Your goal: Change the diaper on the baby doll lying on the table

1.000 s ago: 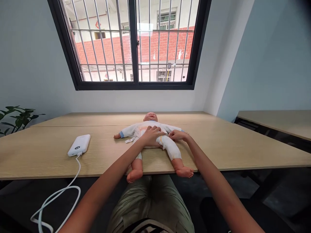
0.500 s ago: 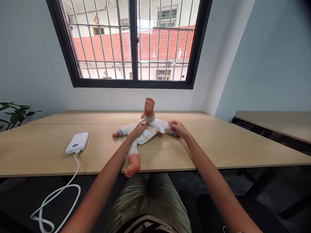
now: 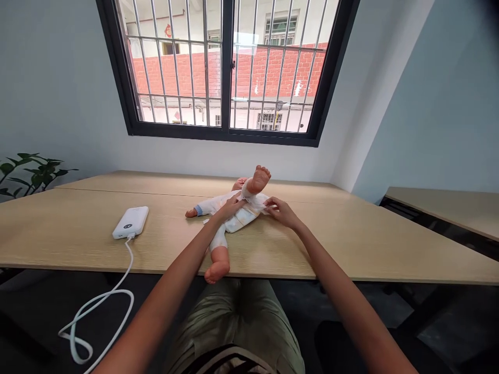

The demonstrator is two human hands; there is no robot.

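Observation:
A baby doll (image 3: 218,244) in white clothes lies on its back on the wooden table (image 3: 351,249), head toward the window. One leg sticks up, foot (image 3: 258,180) in the air; the other foot hangs over the table's near edge. My left hand (image 3: 231,206) grips the raised leg near the doll's hip. My right hand (image 3: 278,210) pinches the white cloth or diaper edge (image 3: 249,213) at the doll's waist. Both hands' fingers are closed on the doll.
A white power bank (image 3: 130,222) lies on the table to the left, its white cable (image 3: 97,311) hanging off the front edge. A green plant (image 3: 31,171) stands at far left. A barred window is behind; a second table (image 3: 448,205) is at right.
The doll's leg, flat a second ago, was lifted upright and now tilts to the right. My left hand moved from the belly to the raised leg; my right hand stays at the waist.

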